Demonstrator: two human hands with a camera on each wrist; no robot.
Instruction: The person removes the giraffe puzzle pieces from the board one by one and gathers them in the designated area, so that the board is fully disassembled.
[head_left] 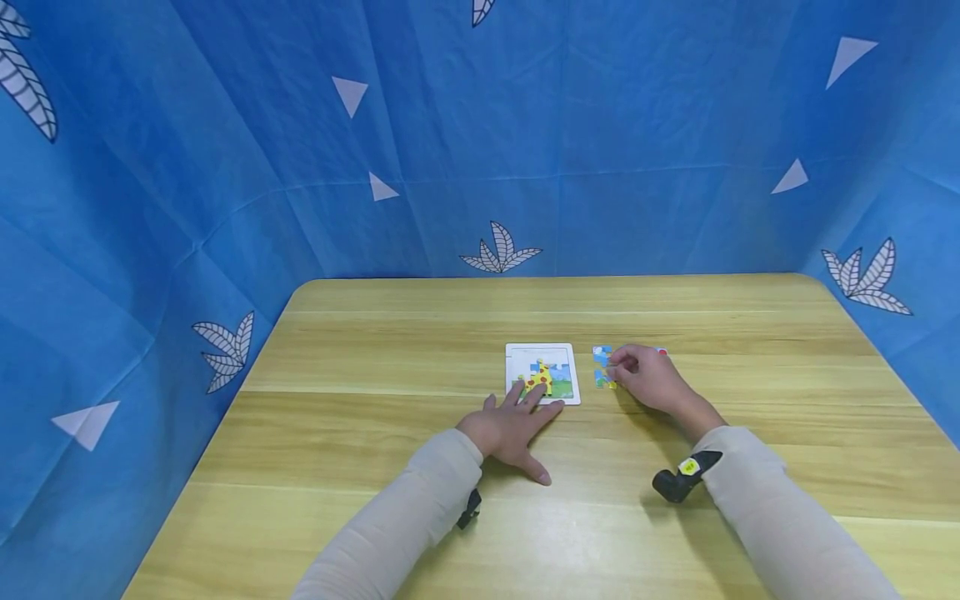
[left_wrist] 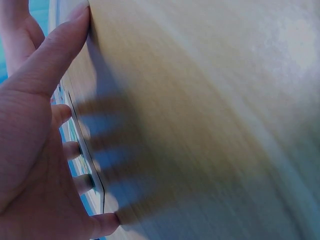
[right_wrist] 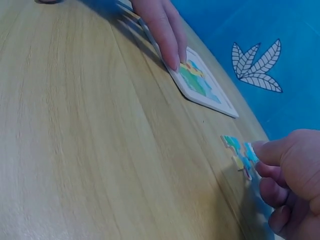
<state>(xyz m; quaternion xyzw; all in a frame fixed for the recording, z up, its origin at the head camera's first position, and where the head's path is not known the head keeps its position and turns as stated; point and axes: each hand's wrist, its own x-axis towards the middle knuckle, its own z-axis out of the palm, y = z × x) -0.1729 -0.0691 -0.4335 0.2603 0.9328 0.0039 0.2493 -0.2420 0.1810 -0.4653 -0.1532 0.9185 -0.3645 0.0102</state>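
A white-framed jigsaw puzzle point(head_left: 576, 385) with a partly assembled giraffe picture lies flat on the table. My left hand point(head_left: 513, 429) is spread at its near edge, fingertips resting on the frame and thumb out on the wood. In the left wrist view those fingers point(left_wrist: 73, 150) reach over the frame's edge. Right of the frame lie loose puzzle pieces point(head_left: 602, 357), blue and yellow. Over them my right hand point(head_left: 651, 379) has thumb and index finger brought together, pinching a puzzle piece point(right_wrist: 251, 154) at its edge; the hand covers part of the group.
The pale wooden table point(head_left: 360, 433) carries everything. A bit of red-marked piece point(head_left: 662, 351) shows behind my right hand. A blue curtain point(head_left: 480, 142) with leaf and triangle prints hangs along the table's back and sides.
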